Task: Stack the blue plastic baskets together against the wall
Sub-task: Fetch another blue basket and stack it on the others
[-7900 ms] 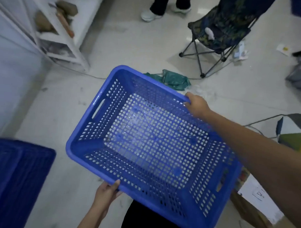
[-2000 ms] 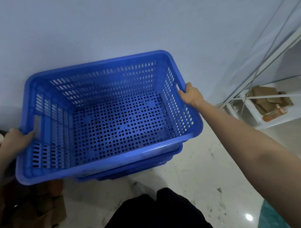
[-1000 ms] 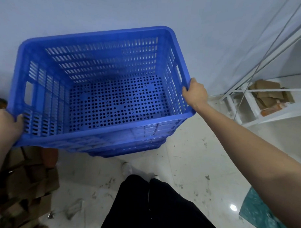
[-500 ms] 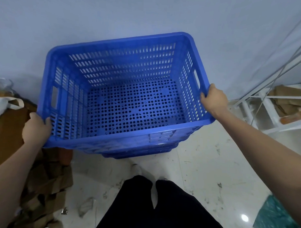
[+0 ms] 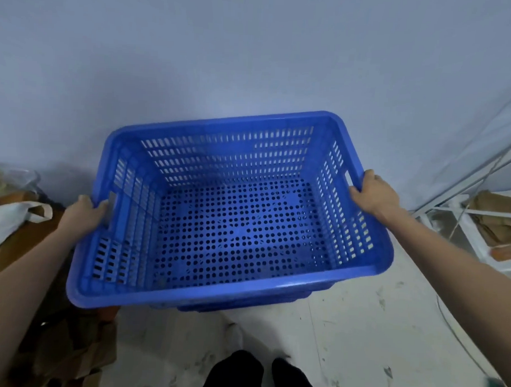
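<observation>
A blue perforated plastic basket (image 5: 230, 291) fills the middle of the head view, its far side close to the pale wall (image 5: 253, 54). My left hand (image 5: 82, 216) grips its left rim by the handle slot. My right hand (image 5: 374, 194) grips the right rim by the other handle slot. Under its front edge a strip of another blue basket (image 5: 244, 307) shows, so the held basket sits nested in it. How many baskets lie beneath is hidden.
Brown cardboard and paper bags (image 5: 69, 346) pile up at the left, with a white plastic bag (image 5: 4, 222) above them. A white metal shelf (image 5: 464, 223) holding brown items stands at the right. My dark trouser legs (image 5: 259, 376) are at the bottom over the scuffed white floor.
The basket has dropped lower into the one beneath, and less of the lower basket shows. Both hands have slid farther along the side rims to the handle slots.
</observation>
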The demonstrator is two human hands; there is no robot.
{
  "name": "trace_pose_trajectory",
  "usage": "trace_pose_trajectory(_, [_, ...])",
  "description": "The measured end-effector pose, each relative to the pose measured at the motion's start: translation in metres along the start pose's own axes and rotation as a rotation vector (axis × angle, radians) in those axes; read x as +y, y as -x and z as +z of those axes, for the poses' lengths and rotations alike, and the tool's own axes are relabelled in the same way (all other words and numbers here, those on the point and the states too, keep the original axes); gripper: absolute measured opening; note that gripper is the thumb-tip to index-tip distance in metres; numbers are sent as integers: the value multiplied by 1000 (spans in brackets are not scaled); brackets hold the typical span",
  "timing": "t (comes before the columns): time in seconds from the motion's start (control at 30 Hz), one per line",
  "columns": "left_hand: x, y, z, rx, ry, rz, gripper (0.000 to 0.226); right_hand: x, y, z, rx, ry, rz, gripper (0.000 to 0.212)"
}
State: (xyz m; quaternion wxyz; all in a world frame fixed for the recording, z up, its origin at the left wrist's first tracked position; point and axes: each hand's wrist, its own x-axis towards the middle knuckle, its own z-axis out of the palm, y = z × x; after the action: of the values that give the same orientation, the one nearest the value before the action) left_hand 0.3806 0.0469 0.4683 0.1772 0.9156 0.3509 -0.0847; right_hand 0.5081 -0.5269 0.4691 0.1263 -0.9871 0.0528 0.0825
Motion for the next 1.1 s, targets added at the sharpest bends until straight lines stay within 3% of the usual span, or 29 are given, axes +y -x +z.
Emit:
trace_pose_trajectory(0.17, [36,-64,-7,30,53,53,54,-26,-66,-15,-3,-36,16,57])
trace_pose_trajectory(0.37, [74,-136,-18,34,90,110,57,-73,-128,-18,11,-42,2,55])
trace_pose_trajectory(0.53, [83,-144,-7,178,-19,144,54,-82,-142,1,192,109,24,34])
trace_pose_trajectory(0.77, [86,-155,-8,197,-60,189,52,-81,-135,6,260,134,35,28])
trace_pose_trajectory(1.1, [90,-150,-5,199,-178,136,55,-90,-132,5,225,192,94,40])
